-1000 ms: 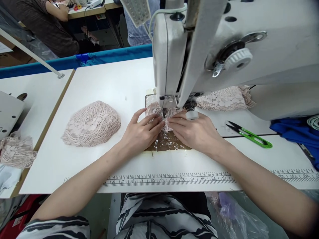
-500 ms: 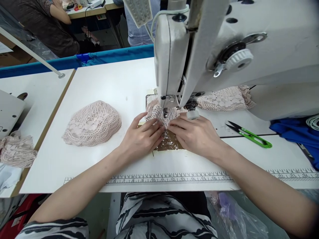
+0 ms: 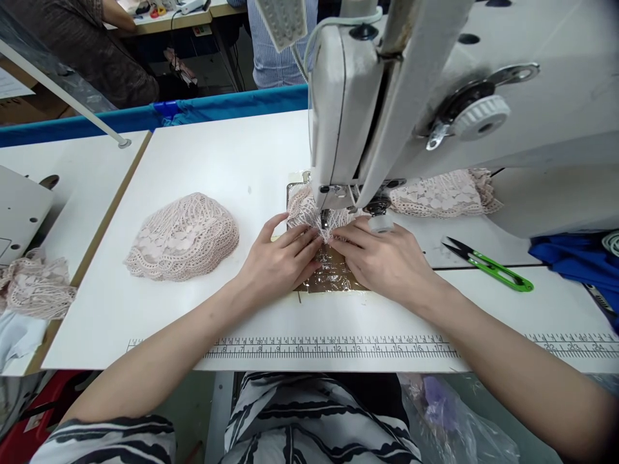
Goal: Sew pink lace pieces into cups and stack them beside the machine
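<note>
A pale pink lace piece (image 3: 304, 209) lies under the presser foot (image 3: 324, 219) of a white sewing machine (image 3: 338, 109). My left hand (image 3: 280, 258) is on the lace's near left edge, its fingertips pressed together on it close to the foot. From the right, my right hand (image 3: 382, 258) pinches the same lace's near edge, fingers bunched. The fingertips of both hands almost meet in front of the foot, over a brown taped plate (image 3: 333, 274). Part of the lace is hidden behind the machine head.
A lace heap (image 3: 184, 238) sits at left, more lace (image 3: 445, 193) behind the machine head. Green snips (image 3: 503, 272) and blue cloth (image 3: 565, 258) lie at right. A printed ruler (image 3: 338, 348) runs along the front edge. Two people are beyond the blue fabric trough (image 3: 242, 100).
The lace between my fingertips has moved slightly farther under the foot, so less shows in front of it. The whole view has shifted a little. Both hands keep their hold.
</note>
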`<state>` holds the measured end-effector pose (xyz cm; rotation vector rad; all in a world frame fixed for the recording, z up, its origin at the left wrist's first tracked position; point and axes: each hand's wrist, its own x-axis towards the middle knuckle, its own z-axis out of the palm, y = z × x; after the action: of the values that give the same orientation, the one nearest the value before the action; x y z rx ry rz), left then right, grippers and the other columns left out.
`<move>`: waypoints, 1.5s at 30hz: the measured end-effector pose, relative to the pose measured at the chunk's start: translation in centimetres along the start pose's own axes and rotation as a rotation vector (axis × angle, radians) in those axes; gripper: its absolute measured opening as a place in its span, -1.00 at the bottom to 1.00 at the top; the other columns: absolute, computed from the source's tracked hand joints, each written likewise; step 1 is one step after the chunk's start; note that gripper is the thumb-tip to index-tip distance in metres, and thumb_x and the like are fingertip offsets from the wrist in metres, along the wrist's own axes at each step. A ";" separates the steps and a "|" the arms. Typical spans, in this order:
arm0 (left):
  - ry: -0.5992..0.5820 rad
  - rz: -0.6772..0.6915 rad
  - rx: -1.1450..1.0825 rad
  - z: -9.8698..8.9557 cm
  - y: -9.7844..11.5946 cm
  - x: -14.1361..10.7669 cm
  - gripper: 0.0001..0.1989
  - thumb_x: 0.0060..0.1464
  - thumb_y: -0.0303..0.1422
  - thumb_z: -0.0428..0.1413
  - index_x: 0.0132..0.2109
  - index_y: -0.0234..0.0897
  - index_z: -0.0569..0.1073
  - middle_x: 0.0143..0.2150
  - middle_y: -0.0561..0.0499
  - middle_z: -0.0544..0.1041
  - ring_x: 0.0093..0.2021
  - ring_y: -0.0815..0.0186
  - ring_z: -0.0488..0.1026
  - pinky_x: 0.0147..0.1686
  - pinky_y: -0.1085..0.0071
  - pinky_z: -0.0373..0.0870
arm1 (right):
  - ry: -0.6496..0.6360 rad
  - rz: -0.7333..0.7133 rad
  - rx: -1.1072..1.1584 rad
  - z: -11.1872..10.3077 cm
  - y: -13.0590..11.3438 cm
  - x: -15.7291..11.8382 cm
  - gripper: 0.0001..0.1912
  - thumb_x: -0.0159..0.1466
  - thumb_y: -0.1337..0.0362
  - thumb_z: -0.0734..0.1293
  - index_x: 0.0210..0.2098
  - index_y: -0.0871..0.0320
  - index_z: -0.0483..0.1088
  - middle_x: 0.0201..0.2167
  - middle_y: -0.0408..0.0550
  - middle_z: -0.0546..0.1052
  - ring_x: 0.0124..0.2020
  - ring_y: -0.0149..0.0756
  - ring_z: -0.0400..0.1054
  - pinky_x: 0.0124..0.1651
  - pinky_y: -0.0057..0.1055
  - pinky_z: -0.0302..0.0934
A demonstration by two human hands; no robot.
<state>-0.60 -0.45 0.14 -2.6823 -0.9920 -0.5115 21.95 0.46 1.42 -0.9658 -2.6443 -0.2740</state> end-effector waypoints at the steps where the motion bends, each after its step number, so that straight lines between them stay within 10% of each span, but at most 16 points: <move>1: 0.001 0.000 0.000 0.0 -0.1 0.1 -0.70 0.36 -0.31 0.02 0.13 -0.30 0.49 0.08 -0.11 0.59 0.11 0.16 0.53 0.27 -0.02 0.21 | -0.014 0.002 -0.016 0.0 0.0 0.0 -0.63 0.34 0.53 0.17 -0.09 0.19 0.56 -0.04 -0.03 0.63 -0.10 -0.17 0.48 -0.02 -0.22 0.30; 36: -0.109 -0.244 -0.079 1.3 -1.3 0.6 -0.45 0.39 -0.08 -0.12 0.31 -0.37 0.31 0.30 -0.23 0.38 0.31 0.00 0.31 0.41 -0.20 -0.16 | -0.012 0.090 -0.104 0.6 1.1 0.1 -0.62 0.36 0.48 0.16 0.02 0.16 0.52 -0.19 -0.01 0.64 -0.04 -0.11 0.42 0.03 -0.15 0.25; 45: -0.025 -0.153 0.061 0.0 0.4 0.3 -0.67 0.33 -0.24 0.05 0.05 -0.39 0.51 -0.12 -0.17 0.59 -0.14 0.10 0.53 0.10 -0.04 0.36 | 0.115 0.081 -0.135 -0.1 1.7 0.2 -0.65 0.31 0.50 0.20 -0.06 0.18 0.56 -0.27 0.02 0.62 -0.26 -0.14 0.43 -0.06 -0.18 0.28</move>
<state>-0.14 -0.59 0.20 -2.5782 -1.2064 -0.4690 22.92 1.88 1.70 -1.0630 -2.5020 -0.4793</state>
